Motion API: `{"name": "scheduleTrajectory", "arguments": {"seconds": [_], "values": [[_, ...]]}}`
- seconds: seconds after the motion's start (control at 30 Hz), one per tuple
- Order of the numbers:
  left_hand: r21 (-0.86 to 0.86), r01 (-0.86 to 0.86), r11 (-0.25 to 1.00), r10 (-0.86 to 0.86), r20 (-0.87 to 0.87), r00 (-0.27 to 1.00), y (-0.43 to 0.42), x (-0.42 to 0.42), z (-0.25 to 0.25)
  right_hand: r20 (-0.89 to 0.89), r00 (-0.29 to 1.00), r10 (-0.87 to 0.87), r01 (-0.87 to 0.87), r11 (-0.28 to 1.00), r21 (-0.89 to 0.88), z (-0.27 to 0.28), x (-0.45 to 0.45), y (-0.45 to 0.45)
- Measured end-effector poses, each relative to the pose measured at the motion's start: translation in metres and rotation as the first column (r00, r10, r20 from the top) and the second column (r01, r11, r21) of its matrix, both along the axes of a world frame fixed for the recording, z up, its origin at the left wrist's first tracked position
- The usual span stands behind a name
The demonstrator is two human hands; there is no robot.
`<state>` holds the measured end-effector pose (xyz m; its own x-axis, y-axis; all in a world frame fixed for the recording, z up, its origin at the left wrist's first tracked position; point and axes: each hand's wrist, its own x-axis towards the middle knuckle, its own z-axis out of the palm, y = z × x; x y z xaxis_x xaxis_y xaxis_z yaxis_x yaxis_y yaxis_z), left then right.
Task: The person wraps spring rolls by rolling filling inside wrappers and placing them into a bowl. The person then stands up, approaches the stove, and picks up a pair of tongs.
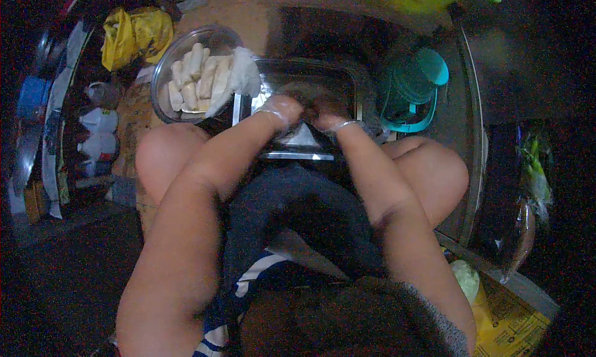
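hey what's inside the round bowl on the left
Several pale rolls are piled in the round bowl; crumpled white material lies across its right side. Anything underneath either is hidden.

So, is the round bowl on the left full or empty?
Partly filled: pale rolls lie heaped in the round bowl, with its far side showing bare.

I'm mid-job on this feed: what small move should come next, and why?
I'd probably ease the left hand slightly away from the right hand, staying low over the tray. The hands sit close together there, and the picture is too dark to tell what lies between the fingers. A clearer look seems wise before any reach toward the bowl of pale rolls on the left.
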<state>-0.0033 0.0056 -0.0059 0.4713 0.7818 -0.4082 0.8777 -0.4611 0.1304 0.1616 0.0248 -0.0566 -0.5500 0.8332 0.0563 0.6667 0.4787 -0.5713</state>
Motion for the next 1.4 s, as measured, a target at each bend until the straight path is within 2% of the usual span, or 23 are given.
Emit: {"name": "scheduleTrajectory", "arguments": {"seconds": [0.07,0.17,0.27,0.33,0.4,0.5,0.57,0.63,0.73,0.87,0.97,1.07,1.17,1.2,1.27,1.4], "values": [[0.046,0.001,0.999,0.0,-0.027,1.0,-0.002,0.002,0.003,-0.054,0.999,-0.003,0.008,0.996,0.085,-0.012,0.001,0.004],[0.048,-0.001,0.999,0.003,-0.031,1.0,-0.001,0.001,-0.004,0.121,0.992,-0.037,0.035,0.999,0.015,0.008,0.002,0.001],[0.066,0.037,0.997,-0.037,-0.007,0.999,-0.002,0.0,-0.007,0.178,0.983,0.051,-0.04,0.997,-0.063,0.037,0.004,-0.002],[0.111,0.043,0.993,-0.054,0.096,0.994,-0.005,-0.003,-0.019,0.22,0.973,0.067,-0.043,0.993,-0.112,0.038,0.004,-0.001],[0.133,0.033,0.991,-0.051,0.134,0.99,-0.005,-0.004,-0.029,0.244,0.968,0.066,-0.037,0.992,-0.118,0.033,0.004,0.002],[0.113,0.03,0.993,-0.039,0.08,0.996,-0.002,-0.002,-0.03,0.258,0.964,0.063,-0.034,0.993,-0.117,0.003,0.006,0.008],[0.071,0.069,0.995,-0.07,0.018,0.997,-0.001,-0.001,-0.024,0.267,0.959,0.097,-0.048,0.981,-0.186,-0.01,0.007,0.011],[0.106,0.071,0.992,-0.075,0.033,0.997,-0.001,-0.003,-0.033,0.218,0.972,0.093,-0.069,0.991,-0.116,0.012,0.005,0.007],[0.178,0.054,0.983,-0.076,0.116,0.99,0.001,-0.006,-0.05,0.164,0.98,0.109,-0.088,0.987,-0.131,0.039,0.004,0.004],[0.136,0.043,0.99,-0.054,0.079,0.995,0.004,-0.006,-0.048,0.118,0.992,0.055,-0.039,0.99,-0.135,0.024,0.002,0.002],[0.163,0.085,0.983,-0.101,0.092,0.991,0.009,-0.011,-0.061,0.103,0.993,0.058,-0.048,0.994,-0.096,0.013,0.002,0.005],[0.152,-0.006,0.988,-0.025,0.2,0.98,0.012,-0.009,-0.07,0.1,0.993,0.063,-0.054,0.995,-0.09,-0.016,0.005,0.013],[-0.003,-0.058,0.998,0.058,0.106,0.993,0.007,-0.003,-0.035,0.161,0.985,0.063,-0.04,0.989,-0.142,-0.019,0.006,0.015],[-0.033,-0.067,0.997,0.07,0.099,0.993,0.009,-0.003,-0.038,0.165,0.984,0.061,-0.036,0.988,-0.153,-0.019,0.006,0.015],[-0.091,-0.087,0.992,0.094,0.085,0.992,0.014,-0.004,-0.044,0.093,0.994,0.048,-0.035,0.99,-0.134,-0.019,0.006,0.012],[-0.05,-0.121,0.991,0.125,0.088,0.988,0.012,-0.002,-0.033,-0.061,0.998,0.025,-0.028,0.998,-0.058,-0.012,0.005,0.004]]}}
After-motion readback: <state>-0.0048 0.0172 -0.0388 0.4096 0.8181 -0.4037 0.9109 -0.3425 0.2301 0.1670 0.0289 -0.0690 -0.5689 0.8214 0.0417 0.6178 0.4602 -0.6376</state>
